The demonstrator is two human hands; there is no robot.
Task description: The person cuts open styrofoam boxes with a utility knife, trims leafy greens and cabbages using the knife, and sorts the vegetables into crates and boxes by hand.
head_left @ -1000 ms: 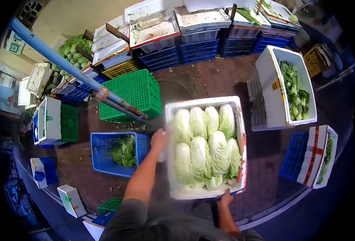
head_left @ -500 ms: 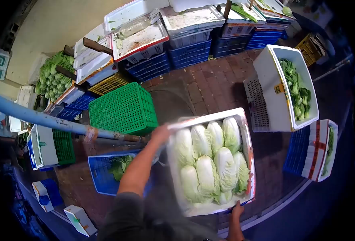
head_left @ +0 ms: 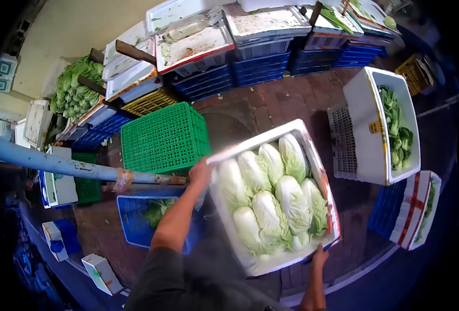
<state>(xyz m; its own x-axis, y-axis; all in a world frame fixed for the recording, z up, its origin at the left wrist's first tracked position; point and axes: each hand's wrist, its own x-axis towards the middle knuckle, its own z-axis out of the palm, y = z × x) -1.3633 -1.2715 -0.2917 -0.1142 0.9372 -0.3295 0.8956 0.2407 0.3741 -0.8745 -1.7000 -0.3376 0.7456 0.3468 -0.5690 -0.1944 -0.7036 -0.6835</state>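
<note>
A white foam box (head_left: 244, 263) full of pale green napa cabbages (head_left: 294, 205) is held up in front of me, turned at an angle. My left hand (head_left: 200, 173) grips its upper left corner. At the lower right corner my right hand (head_left: 320, 257) has hold of the edge, with its fingers partly hidden below the box. Just beyond my left hand stands an upturned-looking green crate (head_left: 162, 137). Below my left forearm lies a blue crate (head_left: 136, 220) with leafy greens (head_left: 158, 211) in it, partly covered by the arm.
A blue pole (head_left: 74, 165) crosses the left side. White trays (head_left: 266, 23) on stacked blue crates (head_left: 260, 67) line the wall. Tall white box (head_left: 367, 124) of greens stands right, above a red-taped box (head_left: 413, 207). Small white boxes (head_left: 101, 274) sit lower left on brick paving.
The cabbage box has tilted further, its right side swinging up and away, with both hands still on it. The view has shifted, and the pole now lies flatter across the left side.
</note>
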